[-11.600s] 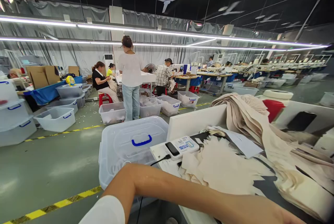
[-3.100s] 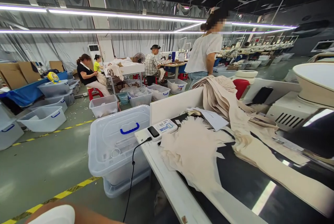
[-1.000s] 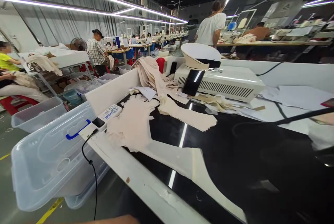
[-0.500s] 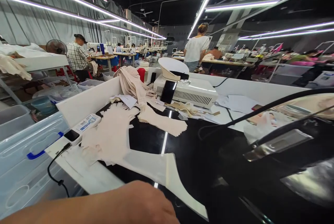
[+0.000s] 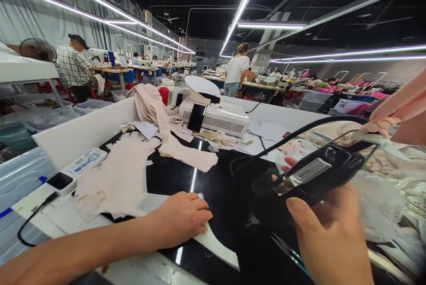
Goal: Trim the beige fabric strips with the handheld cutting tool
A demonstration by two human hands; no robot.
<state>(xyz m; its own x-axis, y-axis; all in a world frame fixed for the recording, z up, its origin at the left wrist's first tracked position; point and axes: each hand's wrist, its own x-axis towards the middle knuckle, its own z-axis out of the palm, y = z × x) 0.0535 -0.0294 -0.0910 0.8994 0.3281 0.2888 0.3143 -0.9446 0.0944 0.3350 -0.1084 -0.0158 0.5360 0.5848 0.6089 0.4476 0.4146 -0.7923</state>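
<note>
My left hand [image 5: 181, 220] lies on a pale beige cut fabric piece [image 5: 216, 249] on the glossy black table top [image 5: 233, 187], fingers loosely bent and pressed down on it. My right hand [image 5: 333, 240] is closed round a black hand tool [image 5: 319, 172] with a metal plate. It holds the tool just above the table at the right. A black cable [image 5: 293, 136] arcs up from the tool. A stack of jagged beige fabric pieces [image 5: 116, 178] lies left of my left hand.
A white machine [image 5: 216, 119] with a dome on top and a phone [image 5: 197, 117] leaning on it stands at the back. A white corded device [image 5: 83, 163] sits at the left edge. Clear plastic [image 5: 379, 196] and pink fabric [image 5: 399, 107] are at the right. Other people [image 5: 235, 70] work at distant tables.
The view has swung right and down. My left hand has slid forward onto the pale fabric piece. My right hand with the black tool has come into view at the right.
</note>
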